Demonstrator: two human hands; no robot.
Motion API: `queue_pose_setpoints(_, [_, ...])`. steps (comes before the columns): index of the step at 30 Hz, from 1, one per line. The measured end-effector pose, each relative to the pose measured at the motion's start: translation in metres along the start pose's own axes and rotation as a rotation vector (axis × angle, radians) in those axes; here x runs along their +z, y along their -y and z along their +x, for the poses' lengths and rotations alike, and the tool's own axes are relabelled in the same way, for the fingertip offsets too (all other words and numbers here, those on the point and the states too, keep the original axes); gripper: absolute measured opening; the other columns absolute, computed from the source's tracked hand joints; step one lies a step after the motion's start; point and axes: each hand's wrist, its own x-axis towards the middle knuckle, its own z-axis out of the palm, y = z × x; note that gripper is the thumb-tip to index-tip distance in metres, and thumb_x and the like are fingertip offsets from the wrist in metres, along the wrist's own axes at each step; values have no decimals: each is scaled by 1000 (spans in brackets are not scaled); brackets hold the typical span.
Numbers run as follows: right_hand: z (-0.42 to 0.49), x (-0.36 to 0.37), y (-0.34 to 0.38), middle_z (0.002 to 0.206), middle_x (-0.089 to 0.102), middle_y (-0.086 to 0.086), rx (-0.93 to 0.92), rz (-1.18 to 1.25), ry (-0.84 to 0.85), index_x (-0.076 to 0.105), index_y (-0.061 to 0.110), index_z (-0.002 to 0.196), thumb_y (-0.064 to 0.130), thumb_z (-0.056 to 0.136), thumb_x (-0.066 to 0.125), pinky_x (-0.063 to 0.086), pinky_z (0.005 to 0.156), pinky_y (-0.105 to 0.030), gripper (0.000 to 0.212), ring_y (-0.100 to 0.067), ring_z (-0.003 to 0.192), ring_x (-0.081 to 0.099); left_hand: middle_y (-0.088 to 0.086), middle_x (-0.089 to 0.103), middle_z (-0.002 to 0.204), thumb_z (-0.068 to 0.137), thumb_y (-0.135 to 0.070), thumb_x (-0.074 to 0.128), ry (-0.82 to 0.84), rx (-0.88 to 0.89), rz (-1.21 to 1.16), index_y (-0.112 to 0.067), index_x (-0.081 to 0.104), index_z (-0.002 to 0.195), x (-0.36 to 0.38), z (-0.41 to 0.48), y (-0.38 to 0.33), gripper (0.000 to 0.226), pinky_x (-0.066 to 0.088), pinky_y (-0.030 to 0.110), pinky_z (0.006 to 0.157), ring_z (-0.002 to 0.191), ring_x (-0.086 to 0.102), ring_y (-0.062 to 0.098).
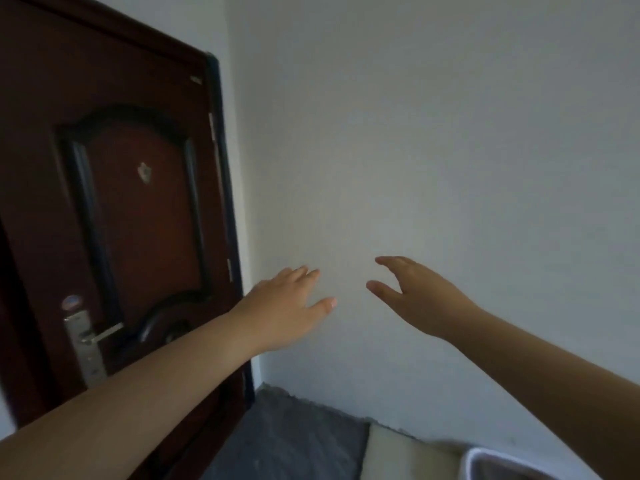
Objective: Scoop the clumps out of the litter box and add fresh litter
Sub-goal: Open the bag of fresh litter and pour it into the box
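left hand [287, 306] and right hand [420, 301] are hovering open, empty, while what may be the box [478, 457] is sitting at the wall edge of the floor [294, 445], so reaching blind is risking tipping it.

Dark red-brown door [45, 140] on the left, with raised black arched moulding [130, 116] around its panel. Small metal peephole [144, 173] in the panel's middle. Silver lock plate [85, 344] with lever handle [104, 332] near the door's left edge, round sticker [71, 302] just above the plate. Plain white wall [450, 133] fills the right side and meets the door frame. Grey floor [294, 441] below, with a rough, uneven seam along the wall's foot. Light is dim and soft.
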Motion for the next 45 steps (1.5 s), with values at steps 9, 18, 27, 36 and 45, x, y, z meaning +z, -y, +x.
queue_pose_setpoints(9, [-107,-57,-129,154,30,6,189,-203,-38,26,21,149,53,96,38,24,112,-29,63,-12,142,26,0,0,161,94,-63,20,77,189,31,-21,3,153,44,38,-134,74,10,39,119,147,3,15])
queue_pose_setpoints(18, [-232,-154,-314,155,30,2,395,-392,-47,26,17,149,52,96,40,21,114,-29,65,-15,143,25,1,9,160,96,-59,22,52,499,-11,-18,10,153,106,100,-376,72,17,39,117,146,9,17])
queue_pose_setpoints(27, [-321,-213,-473,153,33,-2,621,-440,-51,28,14,149,51,96,41,23,114,-32,66,-17,142,28,2,11,160,95,-60,23,73,680,-40,-18,11,153,156,155,-544,72,17,37,116,146,10,16])
queue_pose_setpoints(36, [-344,-200,-626,155,30,-3,839,-376,-38,26,14,149,49,96,43,25,114,-34,67,-18,142,27,3,11,160,96,-58,25,152,835,-31,-17,12,153,238,262,-662,71,17,39,117,146,10,18])
queue_pose_setpoints(45, [-314,-207,-810,155,29,-4,977,-432,18,25,13,149,48,95,45,26,115,-36,68,-20,142,28,5,13,159,98,-55,24,243,960,-69,-14,11,152,327,417,-792,70,22,41,115,145,14,22])
